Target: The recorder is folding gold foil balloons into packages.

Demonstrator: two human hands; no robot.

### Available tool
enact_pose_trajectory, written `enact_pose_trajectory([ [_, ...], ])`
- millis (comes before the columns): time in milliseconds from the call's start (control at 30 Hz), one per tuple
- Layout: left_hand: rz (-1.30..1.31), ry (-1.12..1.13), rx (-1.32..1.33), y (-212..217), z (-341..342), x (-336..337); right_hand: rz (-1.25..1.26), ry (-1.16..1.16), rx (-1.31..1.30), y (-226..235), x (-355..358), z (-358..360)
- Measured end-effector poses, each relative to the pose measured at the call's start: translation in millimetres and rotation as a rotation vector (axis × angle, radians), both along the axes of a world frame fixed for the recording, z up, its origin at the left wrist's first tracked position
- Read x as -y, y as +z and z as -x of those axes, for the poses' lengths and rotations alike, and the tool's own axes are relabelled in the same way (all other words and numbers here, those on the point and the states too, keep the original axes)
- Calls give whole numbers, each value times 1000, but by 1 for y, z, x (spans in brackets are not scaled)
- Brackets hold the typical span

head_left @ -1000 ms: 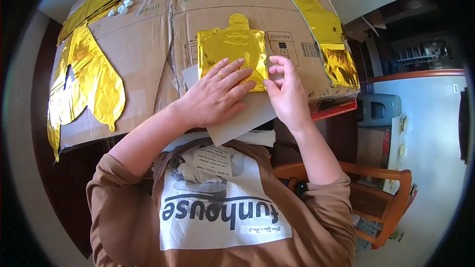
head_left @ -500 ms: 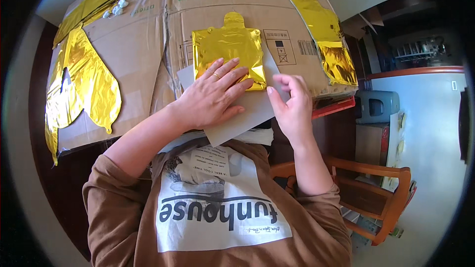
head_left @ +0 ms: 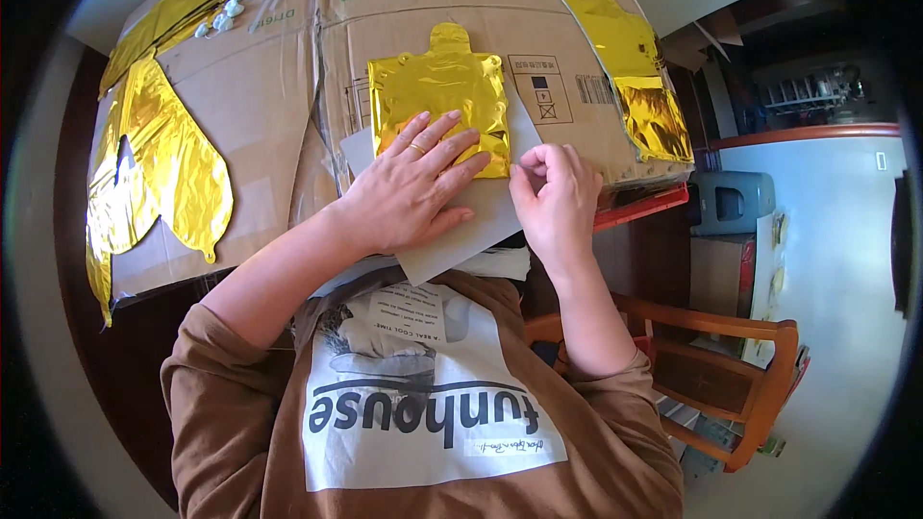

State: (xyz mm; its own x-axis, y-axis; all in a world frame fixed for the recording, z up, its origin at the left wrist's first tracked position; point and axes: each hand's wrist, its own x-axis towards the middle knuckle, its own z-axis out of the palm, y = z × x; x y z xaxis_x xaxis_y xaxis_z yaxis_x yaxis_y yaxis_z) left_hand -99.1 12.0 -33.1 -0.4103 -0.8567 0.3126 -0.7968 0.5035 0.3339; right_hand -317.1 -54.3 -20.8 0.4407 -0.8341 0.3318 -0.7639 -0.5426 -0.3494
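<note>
A folded gold foil balloon [head_left: 437, 82], squarish with a rounded tab on its far side, lies on a white sheet [head_left: 461, 231] on the cardboard surface [head_left: 385, 14]. Flat across the balloon's near part rests my left hand [head_left: 409, 183], a ring on one finger, fingers stretched out and pressing down. At the balloon's near right corner is my right hand [head_left: 556, 197]. Its thumb and forefinger are brought together in a pinch; whatever they hold, if anything, is too small to make out.
Unfolded gold foil balloons hang over the left edge [head_left: 183, 154] and the right edge [head_left: 649, 106] of the cardboard. Small white knotted pieces [head_left: 231, 8] lie at the far left. A wooden chair [head_left: 760, 384] and a grey-blue plastic stool [head_left: 733, 202] stand to the right.
My right hand has moved slightly left to the balloon's corner, its thumb and forefinger closing into a pinch. My left hand stays flat on the balloon.
</note>
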Motion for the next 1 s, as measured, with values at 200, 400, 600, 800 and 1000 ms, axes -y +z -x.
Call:
enact_pose_trajectory([
  [200,5,1,-1,-1,0,1,217,258,-18,5,-26,-7],
  [400,-10,-12,-11,0,-2,1,225,270,-187,-6,-50,-9],
  [600,-15,-12,-23,5,-3,2,245,259,-247,-8,-55,-8],
  [800,41,-64,50,22,-2,21,229,266,-238,-7,-53,-10],
  [1000,119,-139,123,20,-2,54,244,295,-282,-3,-50,-10],
])
